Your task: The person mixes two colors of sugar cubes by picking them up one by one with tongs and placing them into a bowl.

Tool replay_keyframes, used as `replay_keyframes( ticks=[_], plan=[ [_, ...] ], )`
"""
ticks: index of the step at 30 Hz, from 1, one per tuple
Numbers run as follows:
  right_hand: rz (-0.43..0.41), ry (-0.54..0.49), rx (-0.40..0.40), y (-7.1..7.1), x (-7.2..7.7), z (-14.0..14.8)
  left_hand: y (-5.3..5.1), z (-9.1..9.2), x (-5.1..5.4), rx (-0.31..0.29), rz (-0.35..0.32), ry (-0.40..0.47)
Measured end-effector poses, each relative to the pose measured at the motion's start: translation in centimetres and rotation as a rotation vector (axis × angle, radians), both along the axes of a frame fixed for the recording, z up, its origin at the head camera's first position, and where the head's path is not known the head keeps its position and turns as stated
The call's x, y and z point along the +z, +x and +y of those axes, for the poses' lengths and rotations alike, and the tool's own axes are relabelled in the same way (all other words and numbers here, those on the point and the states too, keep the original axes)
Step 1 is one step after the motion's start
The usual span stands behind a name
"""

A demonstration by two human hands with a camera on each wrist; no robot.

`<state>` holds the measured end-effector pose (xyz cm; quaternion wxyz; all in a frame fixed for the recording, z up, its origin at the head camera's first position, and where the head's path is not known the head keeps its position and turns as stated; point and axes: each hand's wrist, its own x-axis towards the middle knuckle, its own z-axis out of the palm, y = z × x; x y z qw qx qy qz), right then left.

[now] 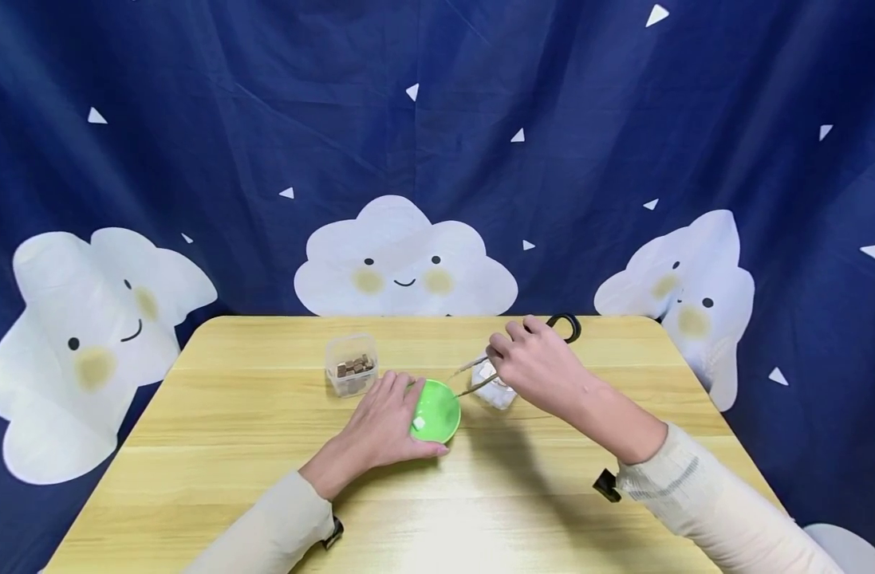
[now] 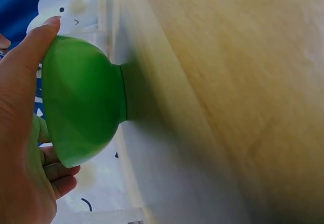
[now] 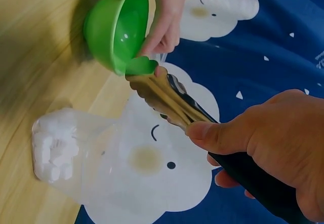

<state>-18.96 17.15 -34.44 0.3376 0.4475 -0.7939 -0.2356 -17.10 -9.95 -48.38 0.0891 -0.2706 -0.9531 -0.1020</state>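
Observation:
My left hand (image 1: pixel 388 422) grips a small green bowl (image 1: pixel 440 410) by its rim, thumb on the near side and fingers on the far side. A white cube (image 1: pixel 419 423) lies inside the bowl. From the left wrist view, the bowl (image 2: pixel 83 100) stands upright on its foot. My right hand (image 1: pixel 541 367) holds a pair of metal tongs (image 3: pixel 164 97) with black handles. Their scalloped tips are spread apart at the bowl's right rim in the head view, and I see nothing between them. Below the tongs stands a clear container (image 3: pixel 55 145) of white cubes.
A second clear plastic container (image 1: pixel 351 365) holding several brown cubes stands behind and left of the bowl. All of it sits on a light wooden table (image 1: pixel 265 446). A dark blue curtain (image 1: pixel 437 159) with printed clouds hangs behind the table's far edge.

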Motion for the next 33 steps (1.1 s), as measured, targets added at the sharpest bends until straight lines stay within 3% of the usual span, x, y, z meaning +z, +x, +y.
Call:
replay_keyframes(
  ticks=[18,33],
  plan=[
    [0.010,-0.102,-0.016,-1.5,0.4,3.2,0.2,0.2,0.2,0.008,0.006,0.009],
    [-0.051,-0.073,-0.089,-1.9,-0.5,5.3,0.1,0.1,-0.1,0.011,-0.019,0.008]
  ],
)
